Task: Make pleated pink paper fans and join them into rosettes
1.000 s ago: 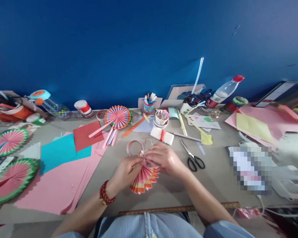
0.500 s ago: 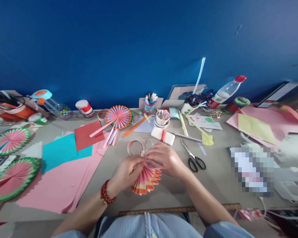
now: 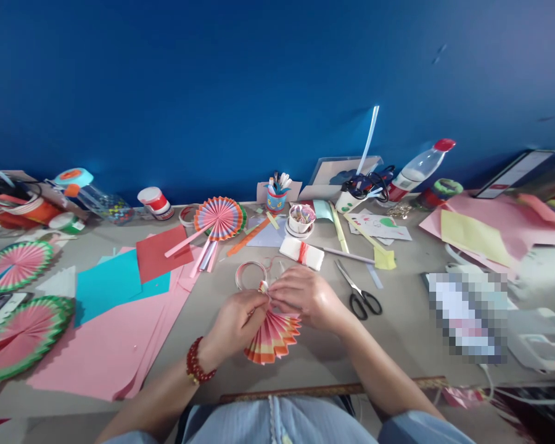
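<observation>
A pleated paper fan in pink, orange and yellow stripes spreads downward from between my hands at the table's middle. My left hand, with a red bead bracelet on its wrist, pinches the fan's gathered top. My right hand closes on the same gathered point from the right. A roll of tape lies just behind my fingers.
Black-handled scissors lie right of my hands. Pink, teal and red paper sheets cover the left side, with finished round fans at the far left. A wooden ruler lies along the near edge. Cups, bottles and jars line the blue wall.
My hands and the fan stay in nearly the same spot; only the fingers shift slightly at the fan's gathered top.
</observation>
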Demonstrator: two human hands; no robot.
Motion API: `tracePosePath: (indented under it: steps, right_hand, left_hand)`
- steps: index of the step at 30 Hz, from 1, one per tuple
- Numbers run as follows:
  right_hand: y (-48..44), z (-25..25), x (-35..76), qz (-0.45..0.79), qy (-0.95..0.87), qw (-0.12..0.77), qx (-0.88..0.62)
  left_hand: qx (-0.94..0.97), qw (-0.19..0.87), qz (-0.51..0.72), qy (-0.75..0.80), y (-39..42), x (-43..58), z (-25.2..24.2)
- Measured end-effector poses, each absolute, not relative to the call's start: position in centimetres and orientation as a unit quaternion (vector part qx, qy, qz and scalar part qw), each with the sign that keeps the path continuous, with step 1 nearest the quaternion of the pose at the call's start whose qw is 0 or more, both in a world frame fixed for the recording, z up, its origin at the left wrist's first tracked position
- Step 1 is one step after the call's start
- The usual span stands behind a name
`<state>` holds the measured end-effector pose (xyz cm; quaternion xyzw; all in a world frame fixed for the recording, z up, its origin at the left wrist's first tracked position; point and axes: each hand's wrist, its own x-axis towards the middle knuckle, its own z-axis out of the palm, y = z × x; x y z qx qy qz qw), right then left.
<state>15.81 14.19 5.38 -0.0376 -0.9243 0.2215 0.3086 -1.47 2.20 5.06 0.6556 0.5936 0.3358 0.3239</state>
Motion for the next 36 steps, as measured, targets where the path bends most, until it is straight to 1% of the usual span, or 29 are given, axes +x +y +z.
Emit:
tracePosePath:
  steps: [7, 11, 28, 36]
  right_hand:
    - [14.14, 5.16, 15.86, 0.182, -0.937, 0.298, -0.023]
    - [14.24, 4.74, 15.93, 0.172, -0.935, 0.310, -0.020]
    - [14.42, 4.43, 15.89, 0.183, -0.935, 0.304, -0.013]
    - [14.29, 4.61, 15.57, 0.190, -0.929, 0.318, -0.018]
  left_hand:
    - [0.659, 0.316, 0.330, 0.598, 2.17, -1.38, 4.85]
    - [0.656, 0.320, 0.331, 0.598, 2.16, -1.33, 4.98]
    - [0.652, 0.329, 0.330, 0.598, 2.16, -1.37, 4.91]
    - [0.655, 0.317, 0.330, 0.602, 2.13, -1.32, 5.46]
